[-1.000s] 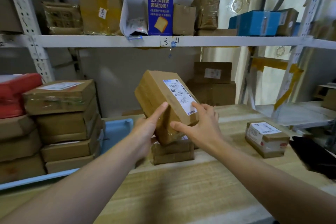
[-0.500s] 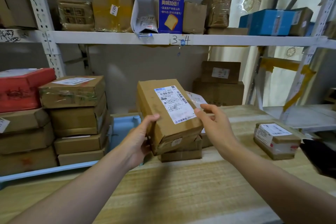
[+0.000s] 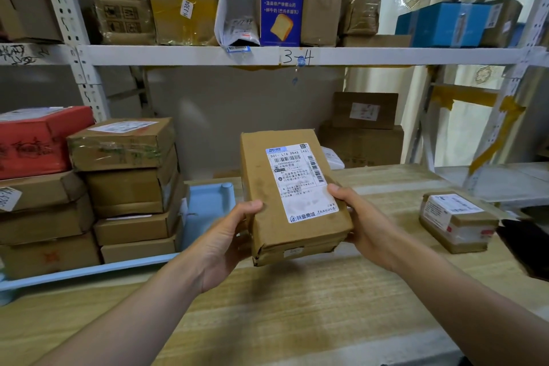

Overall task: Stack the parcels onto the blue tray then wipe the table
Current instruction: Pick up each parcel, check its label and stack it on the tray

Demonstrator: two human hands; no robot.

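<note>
The brown parcel (image 3: pixel 292 196) with the white shipping label on top is up in the air over the wooden table (image 3: pixel 297 306), near the middle of the view, label up and tipped a little. The left hand (image 3: pixel 221 242) grips its left edge with the thumb on top, and the right hand (image 3: pixel 361 223) grips its right edge with the thumb on the label corner; the fingers underneath are hidden. It looks like a stiff cardboard box wrapped in tape, so it should keep its shape. The tape may be a bit slippery, so holding both long sides like this seems the safest way. It is probably not heavy, but I can't be sure. Whether another box sits just under it, I cannot tell. At about 9 o'clock from the parcel is the blue tray (image 3: pixel 208 211). It already holds piles of brown boxes (image 3: pixel 130 187), with a red box (image 3: pixel 35 140) on top of the far left pile. The right end of the tray shows bare blue, and that looks like the spot for this parcel. At 3 o'clock, well apart, a small taped parcel (image 3: pixel 457 221) sits on the table.
</note>
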